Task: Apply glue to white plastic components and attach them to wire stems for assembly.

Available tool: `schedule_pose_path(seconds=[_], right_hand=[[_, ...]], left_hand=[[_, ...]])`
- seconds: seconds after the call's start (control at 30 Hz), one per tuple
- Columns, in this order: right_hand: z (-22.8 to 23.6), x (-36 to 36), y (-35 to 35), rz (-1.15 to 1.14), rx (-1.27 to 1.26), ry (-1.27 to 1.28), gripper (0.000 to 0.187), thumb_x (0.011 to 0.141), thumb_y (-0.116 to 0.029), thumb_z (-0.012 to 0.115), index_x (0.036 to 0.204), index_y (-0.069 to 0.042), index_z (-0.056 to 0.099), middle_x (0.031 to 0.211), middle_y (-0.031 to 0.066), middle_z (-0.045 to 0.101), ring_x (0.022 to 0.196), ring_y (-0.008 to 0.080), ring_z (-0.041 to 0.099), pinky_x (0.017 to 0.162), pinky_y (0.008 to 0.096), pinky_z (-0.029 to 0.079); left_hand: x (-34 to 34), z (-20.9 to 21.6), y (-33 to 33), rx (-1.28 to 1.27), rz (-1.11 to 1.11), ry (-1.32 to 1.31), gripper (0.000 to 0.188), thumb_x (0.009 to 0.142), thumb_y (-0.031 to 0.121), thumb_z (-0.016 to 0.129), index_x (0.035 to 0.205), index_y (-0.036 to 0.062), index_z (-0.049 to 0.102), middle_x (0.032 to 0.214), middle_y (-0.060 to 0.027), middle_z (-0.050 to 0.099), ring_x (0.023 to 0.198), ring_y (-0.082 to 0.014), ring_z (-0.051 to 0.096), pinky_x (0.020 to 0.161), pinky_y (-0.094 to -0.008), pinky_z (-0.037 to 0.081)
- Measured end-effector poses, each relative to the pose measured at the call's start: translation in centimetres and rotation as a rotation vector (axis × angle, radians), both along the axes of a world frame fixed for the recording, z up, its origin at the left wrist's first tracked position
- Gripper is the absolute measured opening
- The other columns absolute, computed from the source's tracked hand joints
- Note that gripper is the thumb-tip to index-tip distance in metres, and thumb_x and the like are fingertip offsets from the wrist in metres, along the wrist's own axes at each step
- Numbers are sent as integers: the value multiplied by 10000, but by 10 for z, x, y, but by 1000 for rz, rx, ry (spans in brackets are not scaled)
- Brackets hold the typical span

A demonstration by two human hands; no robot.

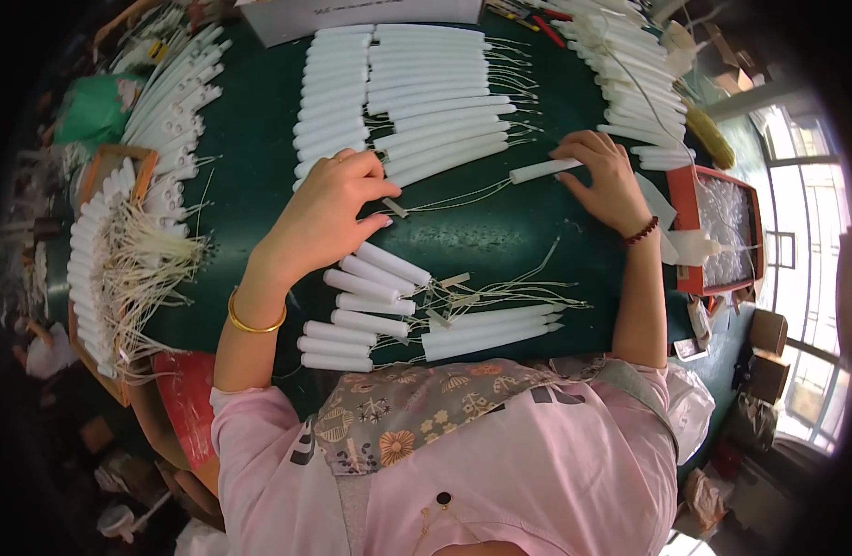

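My right hand (604, 181) has its thumb and fingers around the right end of a white candle-like tube (542, 170). Thin pale wires (463, 198) run from the tube's left end to a small grey strip (395, 208). Beside that strip is my left hand (333, 215), its thumb and forefinger apart, with nothing visible gripped; its palm side is hidden. Just beyond my hands, long white tubes (435, 74) lie in a stacked row, wires at their right ends, next to a column of shorter tubes (333, 88). Nearer me rest several wired short tubes (356, 336) and pointed tubes (491, 332).
On the left, a wooden tray (120, 385) holds many tubes with tangled wires (152, 269). More tubes (634, 79) are piled at the far right, above a red box (687, 176) lined with clear plastic. A white carton (352, 18) stands at the back of the green table (250, 167).
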State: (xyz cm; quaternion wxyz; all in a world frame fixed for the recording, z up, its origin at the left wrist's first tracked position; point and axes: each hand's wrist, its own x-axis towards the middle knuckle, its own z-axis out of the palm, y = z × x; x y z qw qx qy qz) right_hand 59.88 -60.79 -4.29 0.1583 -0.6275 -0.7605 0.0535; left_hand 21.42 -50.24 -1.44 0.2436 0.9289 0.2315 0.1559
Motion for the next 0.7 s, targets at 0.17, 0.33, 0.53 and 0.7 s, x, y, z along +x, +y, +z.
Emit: schedule_pose_path(seconds=[0.17,0.33,0.53,0.7], right_hand=[[7,-24,3,177,-14,115,229,843,-78,780,1065,-74,726,1140,83,685,1076,278,646,950,396,482],[4,-58,2,302,-131,248,259,878,-41,771,1134,-57,732,1086,92,701,882,242,675,787,341,529],[4,-56,3,197,-315,445,336,858,-4,746,1190,-57,737,1061,114,712,874,237,696,789,352,562],[4,-77,-1,263,-304,438,405,836,101,705,1219,-27,711,1117,84,694,931,202,653,837,314,551]], left_hand=[[-3,-33,-5,19,-16,-32,134,780,65,813,880,2,750,944,-74,620,934,-272,592,835,-390,509],[-4,-42,-7,44,-18,-61,141,796,64,804,904,1,738,948,-77,630,930,-276,599,830,-395,514],[-2,-42,-11,95,2,-70,64,837,79,764,858,34,725,911,-67,619,918,-275,601,818,-393,525],[-1,-47,-11,94,8,-57,53,842,73,750,832,41,709,901,-66,648,924,-279,624,814,-404,531]])
